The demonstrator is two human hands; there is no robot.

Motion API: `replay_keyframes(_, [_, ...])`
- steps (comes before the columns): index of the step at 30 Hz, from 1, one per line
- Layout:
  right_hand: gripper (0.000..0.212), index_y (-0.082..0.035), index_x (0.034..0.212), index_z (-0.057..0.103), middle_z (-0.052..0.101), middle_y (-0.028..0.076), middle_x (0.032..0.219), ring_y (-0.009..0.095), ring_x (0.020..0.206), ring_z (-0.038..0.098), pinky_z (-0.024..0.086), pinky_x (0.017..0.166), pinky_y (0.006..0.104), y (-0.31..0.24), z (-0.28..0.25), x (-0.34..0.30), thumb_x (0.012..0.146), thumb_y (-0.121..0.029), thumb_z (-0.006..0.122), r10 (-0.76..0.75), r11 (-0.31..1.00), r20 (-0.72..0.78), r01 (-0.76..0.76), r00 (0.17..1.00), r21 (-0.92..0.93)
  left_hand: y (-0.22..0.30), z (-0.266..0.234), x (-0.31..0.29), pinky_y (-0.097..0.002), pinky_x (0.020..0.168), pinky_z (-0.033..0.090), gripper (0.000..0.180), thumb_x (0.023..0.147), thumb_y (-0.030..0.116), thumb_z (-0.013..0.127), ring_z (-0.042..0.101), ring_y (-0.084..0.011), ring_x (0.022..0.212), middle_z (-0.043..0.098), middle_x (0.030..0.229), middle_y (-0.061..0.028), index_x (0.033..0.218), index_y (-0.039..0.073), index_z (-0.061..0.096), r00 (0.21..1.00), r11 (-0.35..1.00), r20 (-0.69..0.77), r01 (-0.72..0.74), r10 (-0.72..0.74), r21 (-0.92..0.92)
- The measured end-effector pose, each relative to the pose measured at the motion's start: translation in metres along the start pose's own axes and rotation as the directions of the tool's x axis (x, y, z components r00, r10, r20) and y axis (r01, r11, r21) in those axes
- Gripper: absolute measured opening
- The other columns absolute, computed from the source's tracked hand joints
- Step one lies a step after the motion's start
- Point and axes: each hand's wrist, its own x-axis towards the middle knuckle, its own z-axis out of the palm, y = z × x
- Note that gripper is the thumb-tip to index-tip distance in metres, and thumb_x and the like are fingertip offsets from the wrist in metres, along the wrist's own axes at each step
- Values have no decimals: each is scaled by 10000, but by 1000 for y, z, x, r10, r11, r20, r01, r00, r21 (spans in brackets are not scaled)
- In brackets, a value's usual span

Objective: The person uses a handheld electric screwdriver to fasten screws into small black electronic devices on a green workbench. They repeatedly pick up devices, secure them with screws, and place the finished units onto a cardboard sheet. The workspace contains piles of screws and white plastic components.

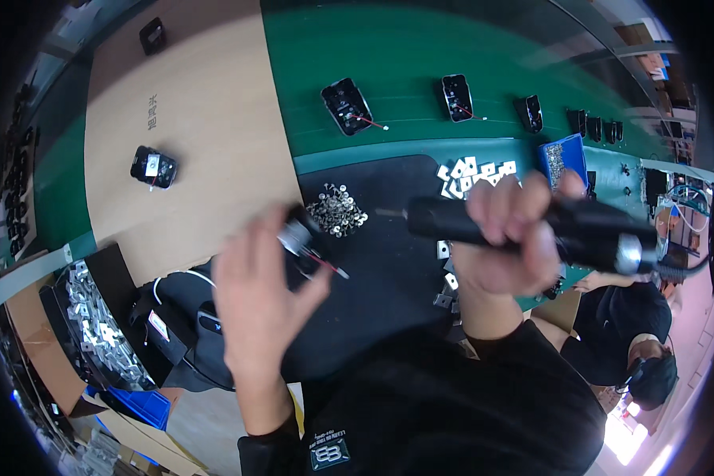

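Observation:
My left hand (254, 293) grips a small black plastic housing (308, 232), fingers along its far side and thumb at its near side. A thin red wire with a white plug trails from the housing. My right hand (512, 238) is wrapped round a black electric screwdriver (599, 234), held level above the work mat. Its thin bit points left toward the housing, without touching it. Just beyond the housing lies a heap of screws (337, 210) on the black mat (373, 293). The left hand and housing are slightly blurred.
Similar housings, one of them here (346, 106), stand along the green belt (404, 47). Cardboard (190, 87) at left bears two more. White square plates (472, 170) and a blue bin (577, 155) lie right; metal clips (99, 325) fill a left tray. A co-worker (623, 333) sits at right.

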Motion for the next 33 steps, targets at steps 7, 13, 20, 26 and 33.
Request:
replay_keyframes(7, [446,-24,1194,408,553,87,715,162,600,533,490,605,336,60,-6,15,811,-35,636,40,987,-88,-53,995,-149,-30,-15,64,-439,995,374,712,694,160,784,488,-374,1168,504,1288,-185,1332,74,482,957,976,-289,71,-9,207])
replay_keyframes(13, [465,-59,1222,404,526,75,716,174,589,518,470,596,365,70,-12,11,814,-78,626,50,968,-53,-62,997,-244,-12,27,112,-434,967,408,684,698,157,783,498,-370,1145,503,1290,-182,1310,51,495,973,987,-166,-151,159,58])
replay_keyframes(20, [495,-132,1246,383,503,18,697,159,592,505,457,625,353,23,-15,15,838,-124,663,22,998,-95,-28,995,-64,-1,76,151,-420,956,444,742,663,120,784,528,-359,1116,528,1229,-194,1324,11,464,967,968,29,-253,252,9])
replay_keyframes(26, [432,-123,1219,404,421,-34,690,81,571,408,361,589,264,-19,-19,12,827,-171,579,-8,996,-75,2,997,-88,12,53,123,-413,870,470,711,652,55,758,536,-358,1031,491,1157,-175,1308,18,486,956,954,-54,-291,287,-78])
replay_keyframes(33, [405,-109,1199,420,424,-30,692,79,598,432,370,613,258,-48,-42,4,828,-177,568,-79,991,-100,67,992,-115,41,31,6,-410,903,461,779,603,31,755,529,-364,1068,502,1178,-195,1335,63,488,926,956,278,-200,256,-213])
